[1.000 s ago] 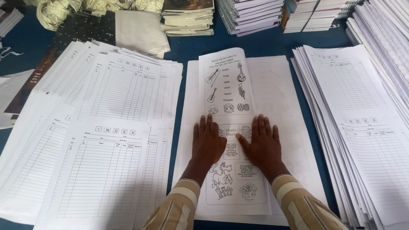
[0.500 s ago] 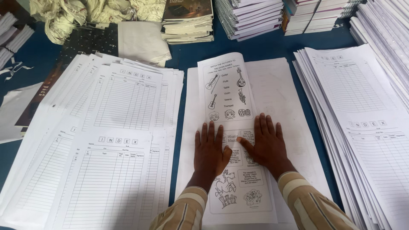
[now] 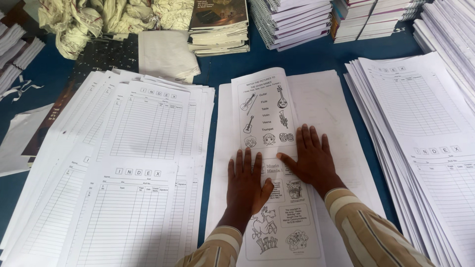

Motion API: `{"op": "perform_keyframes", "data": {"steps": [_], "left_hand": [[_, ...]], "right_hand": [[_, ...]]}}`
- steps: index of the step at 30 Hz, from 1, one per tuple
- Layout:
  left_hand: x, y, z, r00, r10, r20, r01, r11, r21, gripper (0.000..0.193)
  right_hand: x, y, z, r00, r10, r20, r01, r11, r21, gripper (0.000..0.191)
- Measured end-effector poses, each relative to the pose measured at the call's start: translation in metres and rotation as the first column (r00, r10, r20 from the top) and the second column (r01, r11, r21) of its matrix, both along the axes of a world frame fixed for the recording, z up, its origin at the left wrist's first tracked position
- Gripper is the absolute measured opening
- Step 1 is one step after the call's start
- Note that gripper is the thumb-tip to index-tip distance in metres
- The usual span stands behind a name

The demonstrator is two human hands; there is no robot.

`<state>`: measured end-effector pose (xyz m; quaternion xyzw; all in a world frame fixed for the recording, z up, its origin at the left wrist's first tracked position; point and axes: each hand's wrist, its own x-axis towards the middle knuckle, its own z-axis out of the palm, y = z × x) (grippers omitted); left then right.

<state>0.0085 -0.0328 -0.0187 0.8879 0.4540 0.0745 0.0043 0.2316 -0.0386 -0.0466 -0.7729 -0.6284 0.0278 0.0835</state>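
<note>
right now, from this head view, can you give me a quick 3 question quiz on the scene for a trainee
1. True or false: both hands lie flat, palms down, on the narrow picture sheet.
2. Which lies directly to the left of that sheet? A) a fanned pile of ruled index sheets B) spiral-bound books C) a bundle of pale cord
3. Fill in: the table top that shows between the piles is dark ____.

Key
1. True: the left hand and the right hand press on it side by side, fingers spread.
2. A. The spiral-bound books and the cord lie at the far edge.
3. Blue.
</note>
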Motion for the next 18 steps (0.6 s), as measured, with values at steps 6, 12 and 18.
{"op": "perform_keyframes", "data": {"steps": [6,12,18], "left_hand": [[-0.003,-0.002,0.0,1.0,-0.014,0.026,0.014,1.0,0.026,0.076],[-0.005,-0.004,0.002,0.999,-0.021,0.036,0.02,0.999,0.038,0.074],[-0.005,-0.007,0.004,0.999,-0.025,0.03,0.024,0.999,0.037,0.075]], "right_hand": [[0.004,0.017,0.002,1.0,0.001,-0.004,-0.001,1.0,0.001,0.106],[0.005,0.033,0.002,1.0,-0.016,-0.005,0.016,0.999,0.033,0.107],[0.01,0.047,0.006,1.0,-0.019,0.013,0.018,1.0,0.014,0.109]]}}
